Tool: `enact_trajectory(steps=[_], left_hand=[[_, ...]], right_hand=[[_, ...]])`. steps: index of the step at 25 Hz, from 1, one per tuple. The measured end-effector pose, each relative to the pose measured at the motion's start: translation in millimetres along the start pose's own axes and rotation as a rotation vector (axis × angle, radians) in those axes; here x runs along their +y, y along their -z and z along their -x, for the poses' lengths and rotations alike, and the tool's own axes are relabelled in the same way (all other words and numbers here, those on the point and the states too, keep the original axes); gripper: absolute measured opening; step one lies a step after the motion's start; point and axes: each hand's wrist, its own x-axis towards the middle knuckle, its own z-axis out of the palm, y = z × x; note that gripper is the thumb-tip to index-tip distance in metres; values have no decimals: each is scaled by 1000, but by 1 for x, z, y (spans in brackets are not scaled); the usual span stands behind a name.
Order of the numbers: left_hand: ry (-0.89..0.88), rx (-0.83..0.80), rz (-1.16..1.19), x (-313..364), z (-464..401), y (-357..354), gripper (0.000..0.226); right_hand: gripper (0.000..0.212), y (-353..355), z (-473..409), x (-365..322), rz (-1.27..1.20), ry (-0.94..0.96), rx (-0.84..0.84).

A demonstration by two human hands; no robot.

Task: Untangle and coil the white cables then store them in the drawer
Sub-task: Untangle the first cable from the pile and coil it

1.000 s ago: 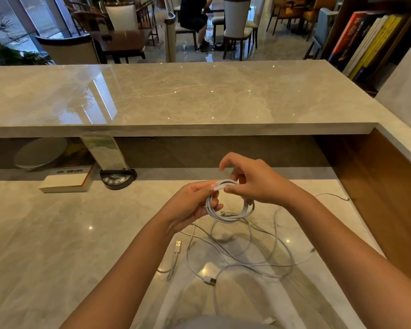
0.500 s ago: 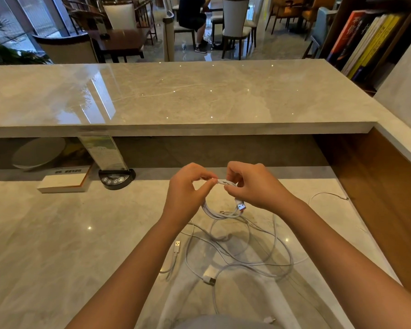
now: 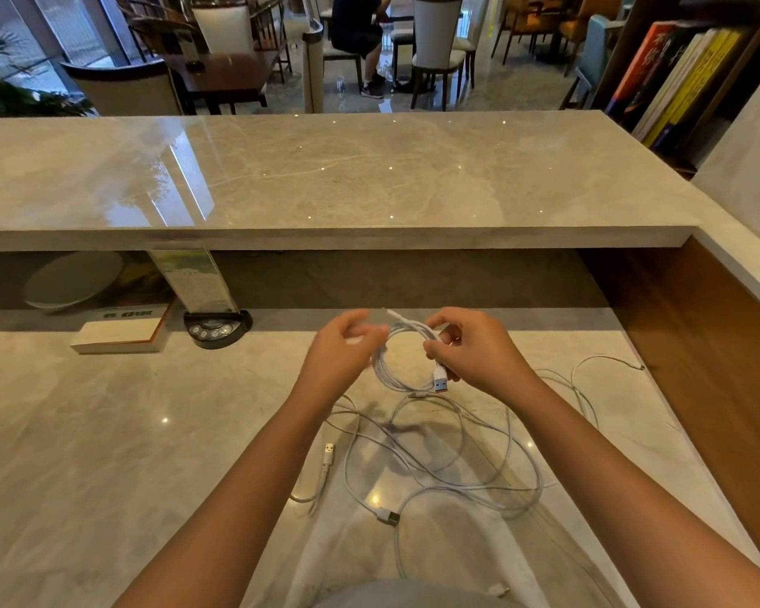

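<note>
Only both hands (image 3: 479, 348) grip the unlabelled white coil (image 3: 402, 357).

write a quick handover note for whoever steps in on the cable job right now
Left hand: blurred, fingers at the left side of the coiled cable; grip unclear.
Right hand: pinches the coil on its right side, plug hanging below the fingers.
Loose cables: tangled on the counter beneath the hands.
Done: one cable is wound into a small coil, held above the counter.
Left: untangle and coil the loose ones, store all in the drawer, which is not in view.
</note>
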Motion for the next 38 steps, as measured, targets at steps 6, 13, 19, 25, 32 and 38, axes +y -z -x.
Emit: enact_trajectory(steps=[6, 13, 19, 25, 32, 38], left_hand=[[206, -151, 413, -10, 18, -5, 22], [297, -319, 607, -8, 22, 7, 28], [192, -75, 245, -36, 40, 20, 24], [171, 143, 120, -91, 84, 77, 17], [244, 160, -63, -176, 150, 131, 20], [180, 127, -384, -205, 140, 144, 20]], right_hand=[[8, -7, 2, 5, -19, -65, -55], [11, -1, 4, 12, -326, -188, -198], [18, -33, 19, 12, -571, -329, -294], [21, -119, 50, -10, -669, -382, -325], [18, -218, 122, -17, -597, -431, -323], [17, -248, 127, -16, -270, -244, -263]])
